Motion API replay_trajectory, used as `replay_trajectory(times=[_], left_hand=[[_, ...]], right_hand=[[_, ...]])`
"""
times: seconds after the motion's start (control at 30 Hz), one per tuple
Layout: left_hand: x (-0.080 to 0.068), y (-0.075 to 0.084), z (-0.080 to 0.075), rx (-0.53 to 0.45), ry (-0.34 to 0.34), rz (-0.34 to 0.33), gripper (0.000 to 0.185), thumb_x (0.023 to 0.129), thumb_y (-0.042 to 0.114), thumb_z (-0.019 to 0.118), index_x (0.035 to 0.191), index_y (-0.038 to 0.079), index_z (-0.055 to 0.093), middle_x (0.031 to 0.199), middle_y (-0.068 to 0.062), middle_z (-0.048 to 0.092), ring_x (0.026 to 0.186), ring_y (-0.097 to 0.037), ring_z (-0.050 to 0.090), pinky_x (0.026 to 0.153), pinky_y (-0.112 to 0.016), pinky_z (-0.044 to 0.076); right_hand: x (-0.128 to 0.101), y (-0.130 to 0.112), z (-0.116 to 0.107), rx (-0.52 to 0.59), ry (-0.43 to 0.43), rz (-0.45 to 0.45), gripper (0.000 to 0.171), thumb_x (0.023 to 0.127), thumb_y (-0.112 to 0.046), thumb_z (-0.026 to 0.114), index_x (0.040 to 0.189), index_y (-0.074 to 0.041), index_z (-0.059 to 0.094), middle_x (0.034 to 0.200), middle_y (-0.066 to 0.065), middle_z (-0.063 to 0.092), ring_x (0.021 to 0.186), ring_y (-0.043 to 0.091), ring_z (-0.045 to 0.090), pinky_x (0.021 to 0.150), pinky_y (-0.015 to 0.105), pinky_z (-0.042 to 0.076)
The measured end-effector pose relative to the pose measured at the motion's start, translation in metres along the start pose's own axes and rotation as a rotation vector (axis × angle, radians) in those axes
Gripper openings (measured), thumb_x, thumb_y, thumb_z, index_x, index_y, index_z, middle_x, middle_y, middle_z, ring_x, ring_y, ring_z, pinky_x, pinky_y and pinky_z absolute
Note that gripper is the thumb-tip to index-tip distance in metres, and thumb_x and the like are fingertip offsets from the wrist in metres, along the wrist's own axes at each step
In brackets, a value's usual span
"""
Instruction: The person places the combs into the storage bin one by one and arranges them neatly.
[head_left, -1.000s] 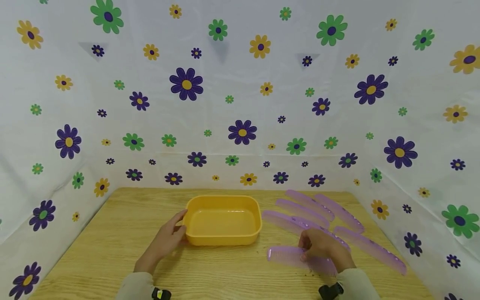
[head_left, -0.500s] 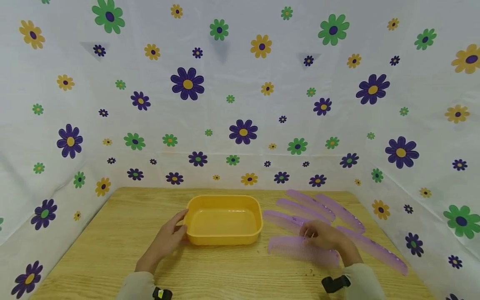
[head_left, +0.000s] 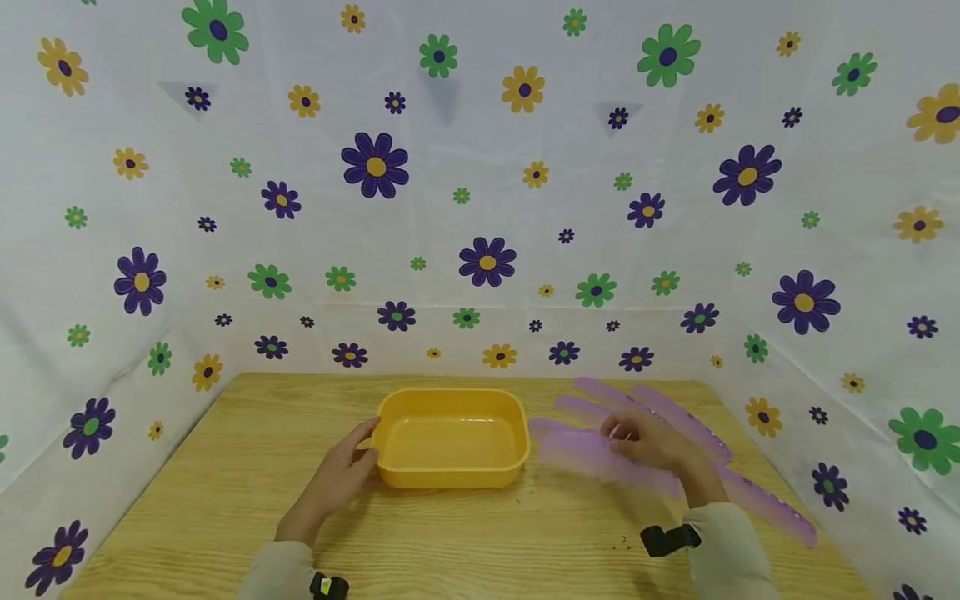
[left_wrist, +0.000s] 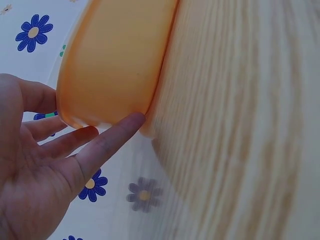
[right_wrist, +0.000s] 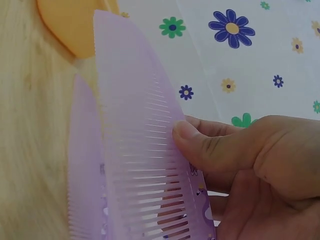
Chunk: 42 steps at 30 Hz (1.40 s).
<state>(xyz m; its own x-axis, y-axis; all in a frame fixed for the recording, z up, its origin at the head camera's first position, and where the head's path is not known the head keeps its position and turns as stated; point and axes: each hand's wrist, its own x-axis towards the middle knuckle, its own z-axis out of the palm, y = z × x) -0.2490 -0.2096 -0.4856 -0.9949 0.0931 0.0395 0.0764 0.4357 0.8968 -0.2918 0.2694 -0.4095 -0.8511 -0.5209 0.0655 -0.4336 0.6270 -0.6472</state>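
Over woodgrain table (head_left: 420, 546) | right hand (head_left: 651, 443) pinches translucent fine-toothed comb (right_wrist: 131, 95) | left hand (head_left: 339, 475), fingers spread, touches rounded yellow tray (head_left: 452, 479)

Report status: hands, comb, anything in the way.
Right hand pinching purple comb. Left hand touching yellow tray. Possible snag: other combs close by.

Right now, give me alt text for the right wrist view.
A right hand pinches a translucent purple comb by its spine. Behind it are a second comb, a wooden table and part of a yellow container, with flowered cloth beyond.
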Motion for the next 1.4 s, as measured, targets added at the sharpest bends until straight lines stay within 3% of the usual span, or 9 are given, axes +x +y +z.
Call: replay_trajectory(times=[0.33, 0.73, 0.93, 1.2, 1.4], left_hand=[[-0.001, 0.002, -0.001, -0.026, -0.018, 0.016, 0.054, 0.110, 0.010, 0.045, 0.162, 0.007, 0.029, 0.163, -0.027, 0.035, 0.131, -0.045, 0.059, 0.086, -0.039, 0.065], [-0.003, -0.002, -0.003, -0.025, 0.005, 0.000, 0.055, 0.110, 0.010, 0.044, 0.162, 0.008, 0.029, 0.164, -0.028, 0.033, 0.133, -0.046, 0.057, 0.086, -0.037, 0.065], [-0.004, -0.004, -0.004, -0.014, 0.014, -0.015, 0.055, 0.110, 0.011, 0.044, 0.163, 0.009, 0.028, 0.164, -0.026, 0.033, 0.133, -0.046, 0.057, 0.088, -0.037, 0.065], [-0.001, -0.003, -0.001, -0.027, -0.001, -0.004, 0.055, 0.110, 0.012, 0.044, 0.163, 0.011, 0.029, 0.165, -0.024, 0.033, 0.135, -0.045, 0.056, 0.089, -0.037, 0.065], [0.001, -0.002, 0.000, -0.009, -0.007, -0.014, 0.055, 0.110, 0.012, 0.043, 0.163, 0.012, 0.028, 0.166, -0.023, 0.032, 0.137, -0.045, 0.055, 0.090, -0.037, 0.064]], right_hand=[[0.014, -0.023, -0.006, -0.018, 0.030, 0.066, 0.014, 0.100, -0.007, 0.063, 0.111, 0.000, 0.065, 0.105, 0.018, 0.071, 0.093, 0.023, 0.065, 0.078, 0.031, 0.055], [0.058, -0.057, 0.007, -0.044, 0.009, 0.140, 0.008, 0.098, -0.007, 0.065, 0.106, -0.007, 0.069, 0.106, 0.013, 0.071, 0.093, 0.024, 0.063, 0.081, 0.037, 0.058], [0.075, -0.067, 0.017, -0.074, -0.026, 0.147, 0.007, 0.098, -0.007, 0.066, 0.103, -0.009, 0.070, 0.104, 0.012, 0.071, 0.090, 0.022, 0.063, 0.079, 0.035, 0.057], [0.087, -0.078, 0.030, -0.022, -0.032, 0.131, 0.008, 0.099, -0.004, 0.065, 0.106, -0.005, 0.068, 0.098, 0.014, 0.070, 0.083, 0.024, 0.063, 0.069, 0.028, 0.054], [0.098, -0.093, 0.042, -0.040, -0.031, 0.111, 0.009, 0.098, -0.004, 0.066, 0.106, -0.007, 0.069, 0.103, 0.014, 0.071, 0.089, 0.024, 0.064, 0.078, 0.034, 0.059]])
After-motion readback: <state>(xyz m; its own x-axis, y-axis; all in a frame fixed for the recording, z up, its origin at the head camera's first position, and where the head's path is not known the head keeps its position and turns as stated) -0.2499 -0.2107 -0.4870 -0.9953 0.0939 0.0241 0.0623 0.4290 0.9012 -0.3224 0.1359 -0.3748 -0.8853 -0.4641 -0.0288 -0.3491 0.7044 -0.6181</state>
